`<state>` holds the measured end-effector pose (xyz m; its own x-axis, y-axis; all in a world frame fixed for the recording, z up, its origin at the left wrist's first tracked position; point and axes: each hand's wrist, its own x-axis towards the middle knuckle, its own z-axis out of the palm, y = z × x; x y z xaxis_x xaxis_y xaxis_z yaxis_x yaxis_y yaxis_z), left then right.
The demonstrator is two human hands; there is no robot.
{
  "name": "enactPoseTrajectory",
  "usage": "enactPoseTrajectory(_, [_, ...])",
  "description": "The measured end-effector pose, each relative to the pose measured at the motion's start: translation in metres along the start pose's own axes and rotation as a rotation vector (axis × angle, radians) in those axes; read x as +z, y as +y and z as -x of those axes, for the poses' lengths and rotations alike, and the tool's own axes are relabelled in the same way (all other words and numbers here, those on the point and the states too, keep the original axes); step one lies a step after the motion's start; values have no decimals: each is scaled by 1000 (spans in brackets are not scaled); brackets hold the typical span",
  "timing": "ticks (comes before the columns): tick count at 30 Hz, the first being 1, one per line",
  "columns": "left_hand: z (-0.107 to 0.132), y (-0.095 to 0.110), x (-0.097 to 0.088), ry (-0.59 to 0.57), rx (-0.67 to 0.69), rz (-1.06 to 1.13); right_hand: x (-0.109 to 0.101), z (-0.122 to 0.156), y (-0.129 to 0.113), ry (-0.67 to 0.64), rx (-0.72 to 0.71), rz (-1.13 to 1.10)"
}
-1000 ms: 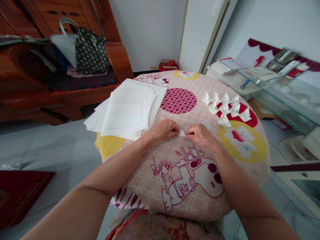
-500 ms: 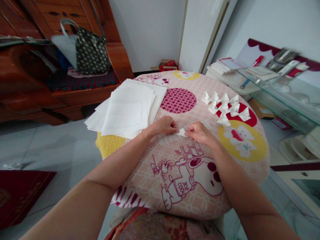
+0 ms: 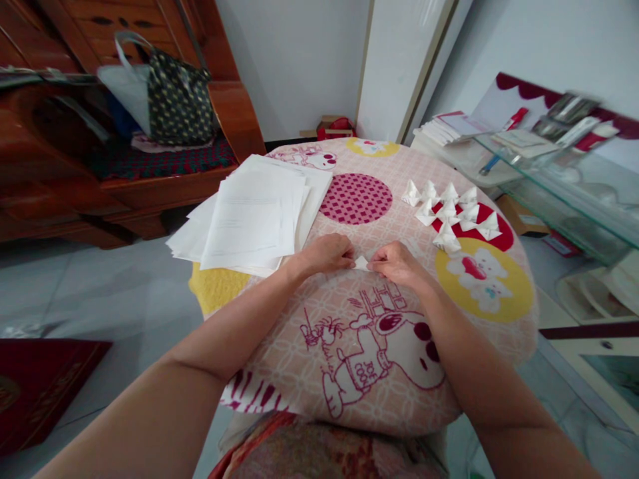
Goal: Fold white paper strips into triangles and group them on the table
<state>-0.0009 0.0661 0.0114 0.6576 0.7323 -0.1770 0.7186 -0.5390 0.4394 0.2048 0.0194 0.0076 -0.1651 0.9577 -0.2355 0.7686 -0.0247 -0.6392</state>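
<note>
My left hand (image 3: 327,253) and my right hand (image 3: 398,261) meet at the middle of the round table (image 3: 279,372), fingers pinched together on a small folded piece of white paper (image 3: 361,263) that lies on the cartoon-printed cloth. Only a small white corner of it shows between the fingertips. A stack of white paper sheets (image 3: 254,216) lies just left of my left hand. Several finished folded paper shapes (image 3: 449,216) sit in a cluster at the right back of the table.
A wooden bench (image 3: 124,166) with a patterned bag (image 3: 177,100) stands at the left. A glass shelf (image 3: 564,186) with books and pens is close on the right. A dark red mat (image 3: 34,386) lies on the tiled floor at lower left.
Both hands have stayed at the same spot, and the fingers have closed in over the folded paper, so less of it shows than half a second ago.
</note>
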Motion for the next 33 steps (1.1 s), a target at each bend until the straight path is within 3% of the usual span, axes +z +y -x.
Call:
enactPoseTrajectory(11, [0, -3, 3, 43, -43, 60, 0, -3, -4, -17, 82, 24])
enactPoseTrajectory(33, [-7, 9, 6, 70, -176, -83, 1, -11, -3, -31, 54, 108])
